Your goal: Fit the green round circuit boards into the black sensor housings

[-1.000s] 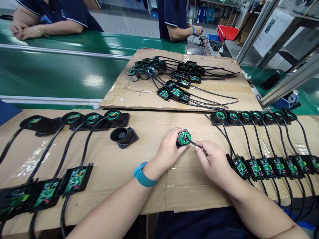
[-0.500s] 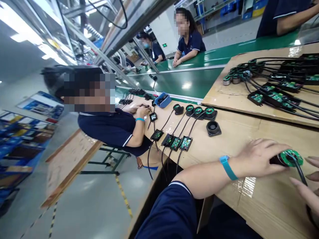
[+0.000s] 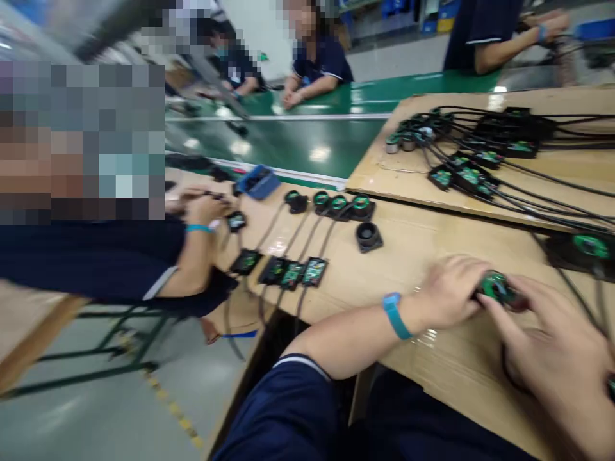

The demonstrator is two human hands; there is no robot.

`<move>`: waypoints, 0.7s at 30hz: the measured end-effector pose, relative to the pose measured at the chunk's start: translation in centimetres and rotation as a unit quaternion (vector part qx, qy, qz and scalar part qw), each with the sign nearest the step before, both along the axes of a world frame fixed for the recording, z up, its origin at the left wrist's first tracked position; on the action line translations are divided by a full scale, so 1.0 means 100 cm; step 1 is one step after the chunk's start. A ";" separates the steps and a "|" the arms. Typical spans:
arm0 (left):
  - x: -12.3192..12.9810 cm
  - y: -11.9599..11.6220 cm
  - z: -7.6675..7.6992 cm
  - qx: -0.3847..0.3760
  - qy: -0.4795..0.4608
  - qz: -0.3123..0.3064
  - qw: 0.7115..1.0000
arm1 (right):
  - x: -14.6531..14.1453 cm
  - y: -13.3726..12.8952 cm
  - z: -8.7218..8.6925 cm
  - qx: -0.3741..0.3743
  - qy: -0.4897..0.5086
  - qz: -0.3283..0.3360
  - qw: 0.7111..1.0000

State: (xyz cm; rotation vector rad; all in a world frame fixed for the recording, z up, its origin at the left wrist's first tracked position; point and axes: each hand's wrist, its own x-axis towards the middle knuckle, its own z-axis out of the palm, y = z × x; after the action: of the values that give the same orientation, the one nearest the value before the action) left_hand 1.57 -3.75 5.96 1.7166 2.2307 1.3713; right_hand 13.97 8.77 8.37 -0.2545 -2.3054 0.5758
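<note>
Green, round circuit board on a dark body, held between both hands, above the tan cardboard work surface. Left hand pinches it, fingers and thumb around the near-left side; right hand closes on the opposite side, thumb and fingers at the rim. Motion blur; cannot tell whether the body sits fully within a housing, nor whether the right fingers press or merely steady. Thin black cable curves beneath the right hand; its connection to the board is hidden. Step in hand, by judgement: two-handed fitting or turning of the board piece. Next move calls for a firm left hold, the board kept level, and slack in the cable so that it does not twist. Outward: black cup-shaped plastic housing with a square flange, left of and beyond the hands, no green disc visible in its mouth. Just past it, a row of black housings with green discs, cables running nearer to flat black boxes with green circuit boards. Farther left, blue plastic bin; near it, a co-worker's hand, contents unclear.
</note>
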 end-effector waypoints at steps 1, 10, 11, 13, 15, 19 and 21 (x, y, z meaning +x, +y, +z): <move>0.002 -0.001 0.000 0.025 -0.013 0.005 1.000 | 0.000 -0.006 0.006 0.020 0.009 0.007 1.000; -0.002 0.001 -0.003 0.051 -0.040 0.045 0.997 | 0.005 -0.010 0.023 -0.030 0.052 -0.017 0.998; -0.002 0.000 -0.001 0.051 -0.040 0.050 0.997 | 0.006 -0.011 0.025 -0.031 0.055 -0.021 0.998; 0.000 -0.001 0.001 0.061 -0.035 0.054 0.996 | 0.006 -0.012 0.025 -0.036 0.059 -0.020 0.997; 0.000 -0.001 0.001 0.081 -0.023 0.049 0.995 | 0.003 -0.013 0.022 -0.038 0.058 -0.012 0.998; 0.000 0.000 -0.001 0.123 0.004 0.039 0.992 | -0.001 -0.016 0.018 -0.023 0.057 0.005 0.998; 0.000 0.000 -0.001 0.128 0.011 0.031 0.991 | -0.002 -0.016 0.019 -0.024 0.046 0.013 0.999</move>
State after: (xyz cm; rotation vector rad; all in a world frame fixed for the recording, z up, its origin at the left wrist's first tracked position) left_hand 1.54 -3.72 5.88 1.7514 2.2206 1.7289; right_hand 13.82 7.16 10.22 -0.2172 -2.2112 0.6421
